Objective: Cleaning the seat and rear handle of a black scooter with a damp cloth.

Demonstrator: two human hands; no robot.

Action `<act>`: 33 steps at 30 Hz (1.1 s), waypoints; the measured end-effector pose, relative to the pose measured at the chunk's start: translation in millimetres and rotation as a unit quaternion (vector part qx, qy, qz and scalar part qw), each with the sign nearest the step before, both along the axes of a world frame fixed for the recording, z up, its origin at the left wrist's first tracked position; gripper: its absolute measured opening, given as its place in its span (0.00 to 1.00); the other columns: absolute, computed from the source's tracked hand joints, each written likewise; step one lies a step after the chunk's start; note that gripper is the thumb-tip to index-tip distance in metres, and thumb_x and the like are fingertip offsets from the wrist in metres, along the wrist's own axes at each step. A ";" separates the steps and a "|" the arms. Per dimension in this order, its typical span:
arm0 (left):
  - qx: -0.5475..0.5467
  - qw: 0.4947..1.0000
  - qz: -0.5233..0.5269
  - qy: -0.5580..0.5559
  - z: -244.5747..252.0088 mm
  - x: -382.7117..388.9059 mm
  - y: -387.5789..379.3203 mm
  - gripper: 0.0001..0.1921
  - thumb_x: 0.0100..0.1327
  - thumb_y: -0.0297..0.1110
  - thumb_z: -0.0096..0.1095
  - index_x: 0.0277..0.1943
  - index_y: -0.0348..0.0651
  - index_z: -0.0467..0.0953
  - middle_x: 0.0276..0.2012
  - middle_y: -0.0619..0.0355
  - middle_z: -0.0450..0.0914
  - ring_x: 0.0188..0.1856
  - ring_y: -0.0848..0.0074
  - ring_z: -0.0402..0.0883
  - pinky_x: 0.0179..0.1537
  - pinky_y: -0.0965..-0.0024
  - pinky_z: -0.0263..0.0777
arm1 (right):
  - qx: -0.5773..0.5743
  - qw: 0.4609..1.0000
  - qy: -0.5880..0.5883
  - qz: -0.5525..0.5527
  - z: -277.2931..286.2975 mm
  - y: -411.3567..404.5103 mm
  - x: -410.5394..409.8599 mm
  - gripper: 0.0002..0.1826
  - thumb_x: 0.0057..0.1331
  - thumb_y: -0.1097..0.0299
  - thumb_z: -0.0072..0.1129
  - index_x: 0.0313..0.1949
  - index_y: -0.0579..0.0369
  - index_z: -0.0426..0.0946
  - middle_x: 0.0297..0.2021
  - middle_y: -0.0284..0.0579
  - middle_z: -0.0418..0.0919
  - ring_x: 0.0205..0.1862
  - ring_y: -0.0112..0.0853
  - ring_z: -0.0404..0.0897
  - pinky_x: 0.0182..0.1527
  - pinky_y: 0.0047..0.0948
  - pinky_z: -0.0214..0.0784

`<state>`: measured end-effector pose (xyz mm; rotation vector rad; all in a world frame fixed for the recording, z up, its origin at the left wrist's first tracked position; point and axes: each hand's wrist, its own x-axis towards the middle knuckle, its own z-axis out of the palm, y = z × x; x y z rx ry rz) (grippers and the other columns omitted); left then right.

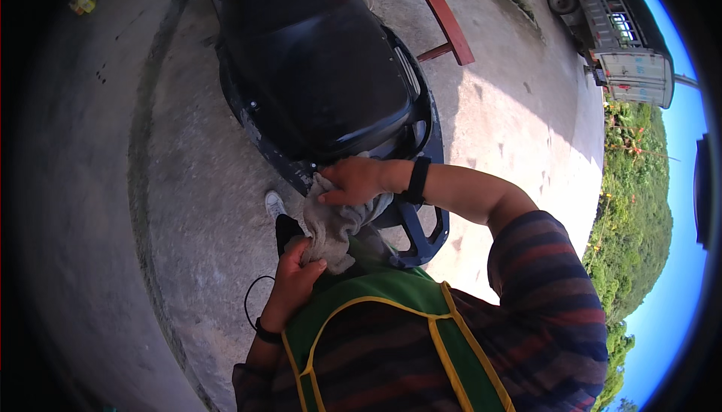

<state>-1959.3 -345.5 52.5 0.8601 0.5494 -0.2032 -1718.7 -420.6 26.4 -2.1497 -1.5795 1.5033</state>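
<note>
A grey cloth (333, 223) is stretched between my two hands in front of my green apron. My left hand (299, 274) pinches its lower end between thumb and fingers. My right hand (356, 181) presses on the cloth's upper part, at the rear edge of a motor scooter, its fingertips beside the body panel. The scooter's black seat (333, 68) lies just beyond. Its dark blue side panel (262, 135) has scuffed, worn paint. The blue rear grab rail (420, 243) sticks out below my right forearm.
A red wooden bench (440, 11) stands beyond the scooter. A truck (632, 73) is parked at the upper right. Concrete ground (192, 186) surrounds the scooter, with a groove running along the left. My white shoe (274, 204) is left of the cloth.
</note>
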 end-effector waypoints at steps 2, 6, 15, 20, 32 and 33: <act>-0.002 1.000 0.006 0.002 3.0 3.9 1.5 0.17 0.57 0.25 0.53 0.50 0.31 0.70 0.41 0.57 0.76 0.43 0.81 0.74 0.45 0.75 0.67 | -0.093 0.995 0.023 0.015 11.3 -1.1 11.4 0.28 0.63 0.47 0.42 0.50 0.60 0.70 0.41 0.59 0.76 0.46 0.53 0.74 0.51 0.42 0.66; -0.013 1.000 0.008 0.005 12.2 17.9 2.4 0.17 0.57 0.26 0.52 0.49 0.30 0.69 0.41 0.57 0.76 0.42 0.80 0.74 0.46 0.74 0.67 | -0.128 0.987 -0.069 0.074 24.8 -23.0 41.4 0.27 0.65 0.48 0.37 0.51 0.56 0.70 0.44 0.59 0.76 0.48 0.51 0.74 0.52 0.41 0.64; 0.108 0.986 -0.077 -0.100 -2.6 70.8 -32.9 0.15 0.55 0.28 0.54 0.45 0.33 0.70 0.39 0.54 0.74 0.41 0.77 0.72 0.45 0.72 0.67 | -0.212 0.933 -0.264 0.124 36.9 -58.3 84.0 0.32 0.65 0.44 0.29 0.55 0.55 0.69 0.55 0.54 0.69 0.63 0.42 0.61 0.67 0.44 0.40; 0.120 0.990 -0.033 -0.067 -17.8 56.1 -31.6 0.17 0.55 0.29 0.56 0.47 0.32 0.70 0.38 0.54 0.77 0.39 0.76 0.75 0.43 0.71 0.69 | -0.205 0.887 -0.397 0.119 50.3 -57.4 79.1 0.35 0.62 0.40 0.31 0.56 0.55 0.69 0.56 0.55 0.67 0.63 0.43 0.60 0.66 0.43 0.42; 0.093 0.990 -0.064 -0.089 -17.7 58.6 -14.9 0.14 0.53 0.31 0.57 0.41 0.33 0.71 0.30 0.52 0.77 0.33 0.76 0.76 0.37 0.70 0.70 | -0.236 0.936 -0.250 0.073 26.3 -44.1 71.1 0.27 0.59 0.50 0.38 0.39 0.59 0.79 0.44 0.57 0.76 0.54 0.47 0.70 0.56 0.43 0.61; 0.092 0.990 -0.063 -0.089 -19.8 56.4 -11.6 0.14 0.53 0.31 0.57 0.41 0.33 0.71 0.30 0.52 0.77 0.33 0.76 0.76 0.37 0.70 0.70 | -0.238 0.936 -0.250 0.074 27.5 -41.9 66.0 0.27 0.59 0.50 0.38 0.39 0.59 0.79 0.44 0.57 0.76 0.54 0.47 0.70 0.56 0.43 0.61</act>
